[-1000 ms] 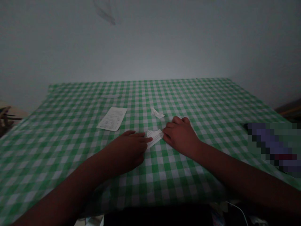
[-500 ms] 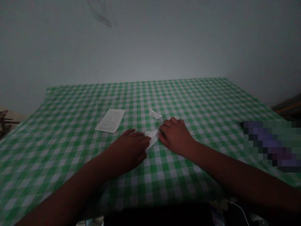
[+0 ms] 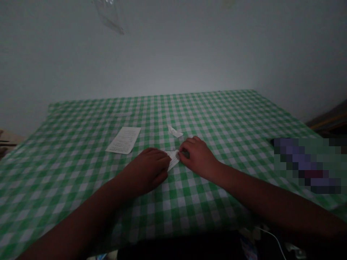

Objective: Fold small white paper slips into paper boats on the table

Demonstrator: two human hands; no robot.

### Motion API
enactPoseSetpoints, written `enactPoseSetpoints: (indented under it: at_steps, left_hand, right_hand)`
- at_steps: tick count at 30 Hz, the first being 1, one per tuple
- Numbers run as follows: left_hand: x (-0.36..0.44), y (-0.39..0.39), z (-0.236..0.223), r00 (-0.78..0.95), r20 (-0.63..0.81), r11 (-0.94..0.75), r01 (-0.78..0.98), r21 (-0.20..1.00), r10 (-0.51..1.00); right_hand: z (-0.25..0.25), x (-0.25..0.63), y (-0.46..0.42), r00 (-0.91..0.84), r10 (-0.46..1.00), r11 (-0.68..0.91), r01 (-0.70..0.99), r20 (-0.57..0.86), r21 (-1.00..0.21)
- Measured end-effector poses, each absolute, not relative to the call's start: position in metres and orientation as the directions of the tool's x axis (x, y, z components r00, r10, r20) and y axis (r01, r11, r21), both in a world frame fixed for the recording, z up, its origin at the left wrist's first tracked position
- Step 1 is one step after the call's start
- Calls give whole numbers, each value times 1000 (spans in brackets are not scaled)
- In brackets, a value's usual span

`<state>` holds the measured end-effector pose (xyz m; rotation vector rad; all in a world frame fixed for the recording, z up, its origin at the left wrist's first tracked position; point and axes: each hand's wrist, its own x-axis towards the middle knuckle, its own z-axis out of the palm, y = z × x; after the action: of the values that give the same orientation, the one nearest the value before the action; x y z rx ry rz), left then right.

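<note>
A small folded piece of printed paper (image 3: 172, 165) lies on the checked cloth between my hands, partly covered by them. My left hand (image 3: 148, 170) is closed over its left side, fingers together and pressing on it. With thumb and fingertips, my right hand (image 3: 198, 156) pinches the paper's upper right corner. Just beyond the hands rests a torn scrap of paper (image 3: 175, 132), touched by neither. A larger printed sheet (image 3: 124, 140) lies flat to the left, past my left hand.
The green and white checked tablecloth (image 3: 233, 119) covers the table up to the wall (image 3: 173, 54). At the right edge sits a pixelated, purplish object (image 3: 303, 162). A white cable (image 3: 275, 240) shows below the table's near edge.
My right thumb and fingers have closed on the paper's corner. The left hand's fingers have drawn together over the paper. The whole view has shifted slightly.
</note>
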<state>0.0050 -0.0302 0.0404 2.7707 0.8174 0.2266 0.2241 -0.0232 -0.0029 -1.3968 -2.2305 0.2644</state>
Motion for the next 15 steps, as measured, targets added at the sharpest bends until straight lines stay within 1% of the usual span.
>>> enactPoseSetpoints:
  at_steps: [4,6,7,9,10,11,13,15]
  left_hand:
    - [2,-30,42,810,198,-822,490,290,552]
    - [0,-29,43,784,274,-825,482,296,557]
    - [-1,-29,43,770,311,-827,477,298,557]
    - [-1,-30,44,745,379,-834,462,301,549]
    - [-1,-31,44,730,405,-834,457,308,550]
    - [0,-31,43,717,423,-831,455,320,555]
    - [1,-32,40,695,432,-818,463,342,574]
    - [4,-32,35,688,409,-800,491,346,599]
  right_hand:
    - [0,225,-23,-290,863,486,696,413,-529]
    - [5,227,-25,-273,818,538,673,507,-507]
    - [7,229,-26,-282,780,575,675,558,-462]
    - [14,231,-30,-356,675,654,695,646,-300]
    - [17,232,-32,-397,631,671,710,666,-213]
    - [19,233,-35,-429,611,673,724,666,-151]
    - [22,232,-39,-489,620,659,749,614,-69]
    - [23,230,-41,-559,663,650,760,498,-12]
